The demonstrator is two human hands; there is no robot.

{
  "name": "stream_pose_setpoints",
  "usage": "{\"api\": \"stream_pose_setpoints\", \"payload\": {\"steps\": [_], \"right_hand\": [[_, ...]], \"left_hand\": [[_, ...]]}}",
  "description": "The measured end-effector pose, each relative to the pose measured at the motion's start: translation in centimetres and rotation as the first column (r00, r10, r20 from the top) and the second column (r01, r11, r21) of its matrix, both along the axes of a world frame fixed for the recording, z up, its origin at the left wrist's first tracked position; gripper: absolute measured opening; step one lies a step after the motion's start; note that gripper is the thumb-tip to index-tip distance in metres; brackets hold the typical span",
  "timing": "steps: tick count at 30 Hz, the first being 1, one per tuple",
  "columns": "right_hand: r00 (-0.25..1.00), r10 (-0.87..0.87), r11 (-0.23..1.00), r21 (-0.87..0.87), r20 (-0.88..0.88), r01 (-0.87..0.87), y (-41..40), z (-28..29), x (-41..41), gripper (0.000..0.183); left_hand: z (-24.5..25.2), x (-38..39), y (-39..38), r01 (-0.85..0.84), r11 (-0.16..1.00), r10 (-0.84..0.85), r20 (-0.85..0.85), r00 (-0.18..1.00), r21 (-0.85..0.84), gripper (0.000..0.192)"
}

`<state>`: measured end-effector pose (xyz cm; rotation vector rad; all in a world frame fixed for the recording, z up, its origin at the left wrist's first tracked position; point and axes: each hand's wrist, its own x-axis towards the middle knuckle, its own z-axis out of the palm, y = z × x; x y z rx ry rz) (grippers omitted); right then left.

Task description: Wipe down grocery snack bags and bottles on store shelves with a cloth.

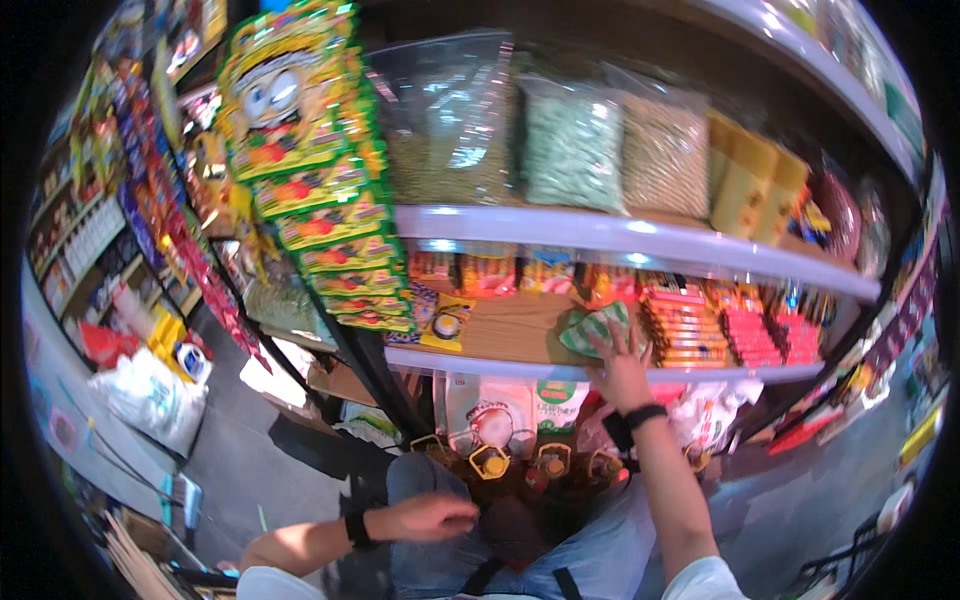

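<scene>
My right hand (624, 367) reaches onto the lower wooden shelf (517, 330) and presses a green-and-white cloth (592, 330) with spread fingers against the board. Packs of sausage-like snacks in orange wrappers (686, 326) lie just right of it, with pink-wrapped ones (750, 337) beyond. At the shelf's left stands a yellow snack packet (448, 322). My left hand (435, 517) hovers over my left thigh, its fingers loosely curled, with nothing visible in it. Both wrists wear black bands.
Hanging green-and-yellow snack packets (330, 225) cover the left shelf post. Above are clear bags of dried goods (574, 142) behind a white shelf edge (600, 229). Below, large bottles with yellow handles (489, 463) stand near my knees. A white plastic bag (154, 397) sits at the left.
</scene>
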<state>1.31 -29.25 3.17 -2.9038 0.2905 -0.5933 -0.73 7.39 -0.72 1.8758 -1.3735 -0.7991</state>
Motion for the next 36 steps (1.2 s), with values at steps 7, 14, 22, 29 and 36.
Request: {"api": "stream_pose_setpoints", "payload": {"steps": [7, 14, 22, 29, 36], "right_hand": [[0.578, 0.799, 0.581, 0.463, -0.166, -0.669, 9.4, -4.3, -2.8, 0.027], [-0.03, 0.884, 0.418, 0.817, -0.467, -0.398, 12.1, -7.2, -6.3, 0.02], [-0.036, 0.899, 0.437, 0.892, -0.436, 0.117, 14.4, 3.8, -5.1, 0.031], [-0.229, 0.933, 0.255, 0.959, -0.278, -0.123, 19.6, 11.2, -2.1, 0.032], [-0.313, 0.818, 0.361, 0.854, -0.483, -0.376, 21.5, 10.9, -1.2, 0.021]], "left_hand": [[-14.0, -5.7, 7.0, -0.048, 0.974, 0.05, -0.004, 0.999, 0.221, 0.022], [-5.4, -4.8, 6.6, -0.114, 0.987, 0.093, 0.174, 0.98, 0.116, 0.024], [7.4, -4.2, 8.3, -0.265, 0.892, 0.382, -0.296, 0.876, 0.366, 0.025], [17.3, -5.5, 8.6, -0.257, 0.963, 0.27, -0.361, 0.893, 0.084, 0.023], [9.0, -7.9, 5.9, -0.295, 0.91, 0.014, 0.689, 0.725, 0.292, 0.027]]}}
